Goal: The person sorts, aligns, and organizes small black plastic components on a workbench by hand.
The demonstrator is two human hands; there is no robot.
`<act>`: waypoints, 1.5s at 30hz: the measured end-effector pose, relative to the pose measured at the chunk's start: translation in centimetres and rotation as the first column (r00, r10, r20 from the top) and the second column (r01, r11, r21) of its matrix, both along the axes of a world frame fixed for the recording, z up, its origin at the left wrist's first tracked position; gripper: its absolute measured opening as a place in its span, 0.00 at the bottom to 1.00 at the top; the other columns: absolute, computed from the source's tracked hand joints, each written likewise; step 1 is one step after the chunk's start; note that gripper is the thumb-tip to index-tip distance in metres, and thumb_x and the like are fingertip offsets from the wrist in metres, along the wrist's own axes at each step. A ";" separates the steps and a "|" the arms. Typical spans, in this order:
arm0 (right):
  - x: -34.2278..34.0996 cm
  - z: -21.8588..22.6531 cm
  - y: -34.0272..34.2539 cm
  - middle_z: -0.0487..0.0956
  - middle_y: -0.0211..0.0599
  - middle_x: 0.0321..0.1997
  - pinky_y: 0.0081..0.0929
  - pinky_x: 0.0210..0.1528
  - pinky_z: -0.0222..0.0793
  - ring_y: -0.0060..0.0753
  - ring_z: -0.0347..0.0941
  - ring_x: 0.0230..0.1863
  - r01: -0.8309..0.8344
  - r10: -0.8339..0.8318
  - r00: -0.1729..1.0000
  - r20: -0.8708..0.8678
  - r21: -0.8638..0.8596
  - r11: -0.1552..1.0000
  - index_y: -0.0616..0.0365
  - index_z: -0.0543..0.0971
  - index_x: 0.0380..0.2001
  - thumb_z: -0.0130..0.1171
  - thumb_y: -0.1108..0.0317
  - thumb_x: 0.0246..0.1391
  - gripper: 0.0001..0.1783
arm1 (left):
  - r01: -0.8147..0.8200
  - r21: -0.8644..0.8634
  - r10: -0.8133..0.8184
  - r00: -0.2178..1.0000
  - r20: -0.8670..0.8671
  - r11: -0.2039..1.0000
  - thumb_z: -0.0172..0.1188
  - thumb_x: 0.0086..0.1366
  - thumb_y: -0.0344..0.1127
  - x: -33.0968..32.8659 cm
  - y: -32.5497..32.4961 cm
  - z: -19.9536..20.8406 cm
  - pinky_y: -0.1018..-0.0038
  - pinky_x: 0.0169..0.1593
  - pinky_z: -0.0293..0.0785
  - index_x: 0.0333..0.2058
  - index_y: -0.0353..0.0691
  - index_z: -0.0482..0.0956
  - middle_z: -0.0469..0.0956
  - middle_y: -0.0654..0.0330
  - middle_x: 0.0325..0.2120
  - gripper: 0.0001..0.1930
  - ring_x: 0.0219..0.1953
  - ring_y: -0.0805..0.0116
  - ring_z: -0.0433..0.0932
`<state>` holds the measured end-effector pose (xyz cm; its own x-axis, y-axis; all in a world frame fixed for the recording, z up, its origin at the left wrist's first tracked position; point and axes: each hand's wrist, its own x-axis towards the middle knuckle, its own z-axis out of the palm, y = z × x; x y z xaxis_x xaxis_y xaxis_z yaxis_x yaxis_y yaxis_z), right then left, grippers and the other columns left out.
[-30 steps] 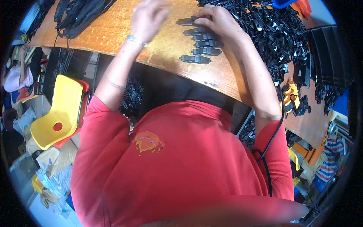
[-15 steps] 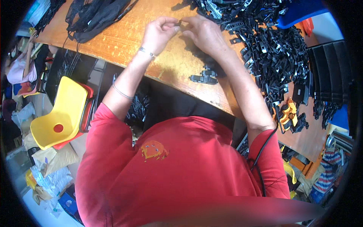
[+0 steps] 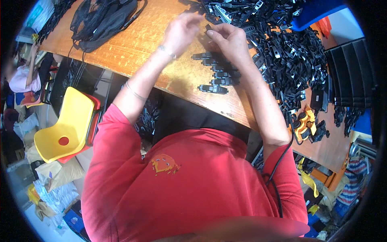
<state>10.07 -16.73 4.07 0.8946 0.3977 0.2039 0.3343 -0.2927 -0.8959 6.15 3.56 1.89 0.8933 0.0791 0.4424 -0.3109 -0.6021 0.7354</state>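
My right hand (image 3: 233, 43) is closed above the wooden table, pinching a small dark piece (image 3: 208, 28) between thumb and forefinger. To its left and slightly farther off, my left hand (image 3: 182, 33) is raised and smeared by motion, so whether it holds anything is hidden. A row of several black plastic parts with grey inserts lies beneath and nearer than my right hand, the closest black part (image 3: 213, 89) near the table's front edge. Beyond both hands and to the right spreads a large heap of similar black parts (image 3: 278, 52).
A black mesh bag (image 3: 102, 24) rests at the table's far left. On the right are an orange-yellow tool (image 3: 305, 124) and a dark ribbed panel (image 3: 348, 74). The wooden table (image 3: 141, 48) ends in a slanting front edge. A yellow chair (image 3: 66, 125) stands left.
My hands have drawn apart; the right moved a little right and nearer with the small dark piece. The left shifted right and farther away. More of the row of black parts shows.
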 end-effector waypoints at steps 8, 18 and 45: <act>0.1 2.0 -2.0 0.87 0.53 0.38 0.50 0.49 0.79 0.59 0.84 0.44 0.114 0.135 0.924 0.358 -0.594 0.796 0.60 0.87 0.40 0.69 0.59 0.57 0.15 | -0.221 0.494 0.168 0.974 0.151 0.841 0.69 0.65 0.32 4.5 5.0 -1.2 0.56 0.55 0.80 0.54 0.45 0.85 0.83 0.49 0.43 0.17 0.49 0.46 0.83; 0.3 0.6 -2.5 0.84 0.44 0.45 0.48 0.52 0.77 0.54 0.83 0.48 0.107 0.213 0.907 0.363 -0.687 0.718 0.53 0.88 0.46 0.71 0.59 0.55 0.17 | -0.122 0.647 0.139 0.990 0.025 0.753 0.63 0.68 0.28 0.6 1.0 1.6 0.57 0.53 0.81 0.51 0.48 0.86 0.83 0.54 0.44 0.14 0.49 0.49 0.82; 1.3 -1.3 -0.6 0.84 0.44 0.44 0.47 0.46 0.80 0.53 0.84 0.44 0.059 0.248 0.826 0.506 -0.515 0.855 0.56 0.90 0.41 0.73 0.64 0.53 0.13 | -0.042 0.336 0.017 0.997 0.077 0.941 0.77 0.59 0.35 -2.2 1.5 -1.9 0.66 0.41 0.80 0.38 0.38 0.89 0.82 0.57 0.33 0.11 0.36 0.58 0.84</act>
<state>11.38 -17.29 2.80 0.6482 0.6547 0.3888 0.7609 -0.5754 -0.2998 3.98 5.05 0.00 0.8575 -0.0599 0.5110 -0.3340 -0.8203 0.4643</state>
